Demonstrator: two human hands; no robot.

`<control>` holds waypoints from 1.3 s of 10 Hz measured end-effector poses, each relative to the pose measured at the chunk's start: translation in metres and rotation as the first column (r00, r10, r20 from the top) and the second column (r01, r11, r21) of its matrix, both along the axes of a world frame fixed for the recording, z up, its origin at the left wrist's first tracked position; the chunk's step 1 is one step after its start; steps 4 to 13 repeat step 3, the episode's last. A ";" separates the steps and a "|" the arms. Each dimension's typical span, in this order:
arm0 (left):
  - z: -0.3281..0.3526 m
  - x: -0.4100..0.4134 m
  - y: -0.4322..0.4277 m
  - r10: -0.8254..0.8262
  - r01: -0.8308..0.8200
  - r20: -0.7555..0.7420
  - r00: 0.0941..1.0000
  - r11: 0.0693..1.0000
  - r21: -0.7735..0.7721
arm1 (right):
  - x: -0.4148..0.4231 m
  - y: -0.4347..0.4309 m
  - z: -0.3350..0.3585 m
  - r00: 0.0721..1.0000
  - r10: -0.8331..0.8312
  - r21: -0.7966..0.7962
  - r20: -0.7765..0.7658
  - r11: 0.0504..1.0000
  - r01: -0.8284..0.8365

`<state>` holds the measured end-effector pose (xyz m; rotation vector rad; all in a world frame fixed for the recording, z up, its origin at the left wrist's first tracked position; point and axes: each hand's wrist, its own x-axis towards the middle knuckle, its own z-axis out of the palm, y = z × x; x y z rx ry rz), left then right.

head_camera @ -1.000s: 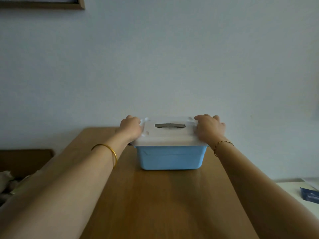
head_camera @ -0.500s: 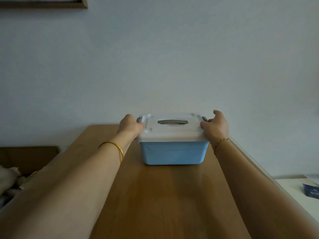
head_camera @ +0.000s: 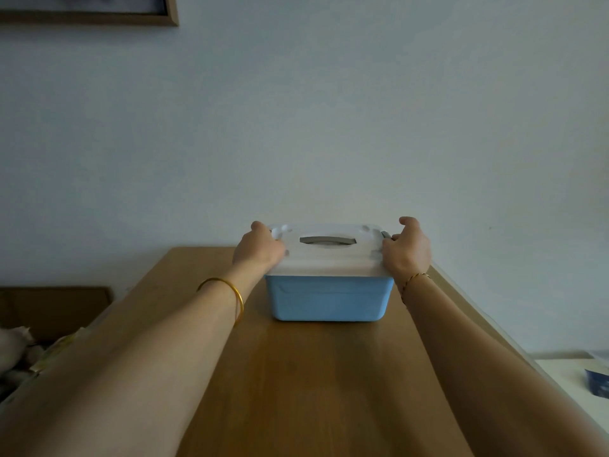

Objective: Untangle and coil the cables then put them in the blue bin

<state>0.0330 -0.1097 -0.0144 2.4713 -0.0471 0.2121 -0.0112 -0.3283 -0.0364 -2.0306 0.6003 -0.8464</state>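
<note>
The blue bin (head_camera: 329, 301) stands at the far end of the wooden table (head_camera: 316, 390), closed by a white lid (head_camera: 329, 262) with a grey recessed handle (head_camera: 328, 240). My left hand (head_camera: 258, 247) grips the lid's left end, fingers curled over its edge by a grey side latch. My right hand (head_camera: 407, 247) holds the lid's right end, its fingers curled at the grey latch (head_camera: 385, 234) there. No cables are in view; the bin's inside is hidden by the lid.
A plain wall rises right behind the bin, with a picture frame (head_camera: 89, 14) at the top left. A brown box (head_camera: 49, 308) and pale clutter lie off the table's left side. A white surface (head_camera: 576, 384) with a dark blue item sits at the lower right.
Both hands slid from resting on top of the lid to its two ends, fingers now at the side latches. The view has shifted slightly; the bin stays in place.
</note>
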 end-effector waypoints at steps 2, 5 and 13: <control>-0.007 0.010 0.002 0.032 -0.033 0.031 0.999 0.999 0.032 | 0.015 0.004 0.006 0.998 0.057 -0.053 -0.026 0.997 -0.059; -0.009 0.009 0.001 0.045 -0.044 0.037 0.998 0.999 -0.011 | 0.010 0.000 0.007 0.995 0.088 -0.039 -0.042 0.995 -0.089; -0.009 0.009 0.001 0.045 -0.044 0.037 0.998 0.999 -0.011 | 0.010 0.000 0.007 0.995 0.088 -0.039 -0.042 0.995 -0.089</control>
